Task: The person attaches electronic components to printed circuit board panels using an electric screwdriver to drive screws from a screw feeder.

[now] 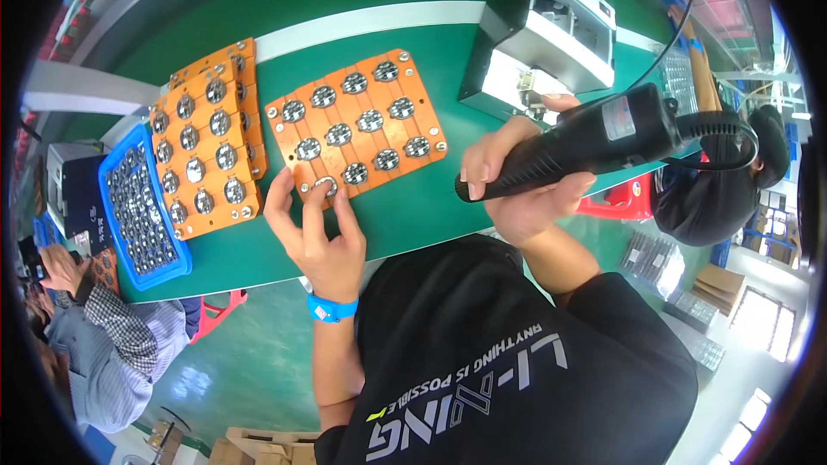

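My left hand rests on the near-left corner of an orange fixture board lying on the green bench, its fingertips on a round silver part in the board's front row. The board carries several such round metal parts in rows. My right hand grips a black electric screwdriver with a coiled cable, held roughly level to the right of the board, its tip pointing left and off the board.
A stack of orange boards with more round parts lies to the left. A blue tray of loose silver parts stands at the bench's left end. A black-and-grey machine sits behind. Other people are at the left and right edges.
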A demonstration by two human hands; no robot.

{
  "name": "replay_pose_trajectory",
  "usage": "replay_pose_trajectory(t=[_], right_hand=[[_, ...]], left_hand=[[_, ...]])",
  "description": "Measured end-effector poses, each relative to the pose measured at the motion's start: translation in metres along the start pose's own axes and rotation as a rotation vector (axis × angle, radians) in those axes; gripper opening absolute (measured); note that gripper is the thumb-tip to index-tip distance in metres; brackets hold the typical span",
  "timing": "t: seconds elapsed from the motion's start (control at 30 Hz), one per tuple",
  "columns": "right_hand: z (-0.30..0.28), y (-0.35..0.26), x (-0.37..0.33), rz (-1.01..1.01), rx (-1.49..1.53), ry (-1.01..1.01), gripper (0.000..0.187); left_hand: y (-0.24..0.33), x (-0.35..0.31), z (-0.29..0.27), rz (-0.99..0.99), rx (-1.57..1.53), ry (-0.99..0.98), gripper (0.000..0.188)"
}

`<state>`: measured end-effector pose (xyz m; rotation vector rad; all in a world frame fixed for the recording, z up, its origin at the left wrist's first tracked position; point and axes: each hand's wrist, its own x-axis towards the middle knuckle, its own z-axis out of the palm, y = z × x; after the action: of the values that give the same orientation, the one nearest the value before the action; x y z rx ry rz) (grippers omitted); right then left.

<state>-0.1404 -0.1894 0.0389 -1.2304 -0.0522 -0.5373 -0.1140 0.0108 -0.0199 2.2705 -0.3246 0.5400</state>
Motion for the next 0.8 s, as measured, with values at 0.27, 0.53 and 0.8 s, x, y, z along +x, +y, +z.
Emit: replay_pose_trajectory(t=[0.27, 0.53, 0.8], right_hand=[[-0.035, -0.013, 0.002, -0.085, 0.093, 0.062, 0.081], [-0.052, -0.015, -0.002, -0.103, 0.119, 0.099, 0.081], [-0.057, -0.045, 0.02, -0.078, 0.011, 0.18, 0.09]], left_hand=[[0.01, -0.002, 0.009, -0.043, -0.002, 0.055, 0.011], [0.017, -0.002, 0.008, -0.057, 0.062, 0.051, 0.015], [0.008, -0.001, -0.006, 0.056, 0.099, -0.039, 0.016]])
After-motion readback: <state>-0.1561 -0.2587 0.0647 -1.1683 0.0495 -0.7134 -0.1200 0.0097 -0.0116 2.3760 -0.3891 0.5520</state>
